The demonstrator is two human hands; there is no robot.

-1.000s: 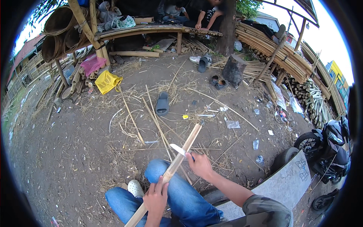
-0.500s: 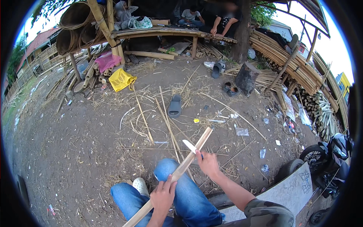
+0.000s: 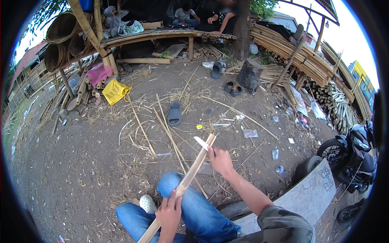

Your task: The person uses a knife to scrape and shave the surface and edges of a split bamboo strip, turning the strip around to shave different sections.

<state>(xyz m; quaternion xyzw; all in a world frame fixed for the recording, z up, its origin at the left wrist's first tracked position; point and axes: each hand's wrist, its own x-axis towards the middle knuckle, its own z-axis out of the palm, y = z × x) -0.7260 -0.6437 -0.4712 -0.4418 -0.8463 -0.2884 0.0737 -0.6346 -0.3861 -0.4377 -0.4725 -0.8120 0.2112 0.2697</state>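
1. Bamboo strip (image 3: pixel 187 180) across denim knee (image 3: pixel 167 184), lower end cut off.
2. Left hand (image 3: pixel 168 212) clamped on strip, palm hidden.
3. Right hand (image 3: pixel 221 160) clamped on knife (image 3: pixel 201 143), handle mostly hidden, blade at strip's upper end.

So the right hand (image 3: pixel 221 160) and knife (image 3: pixel 200 143) are now further up the bamboo strip (image 3: pixel 192 173), almost at its far end.
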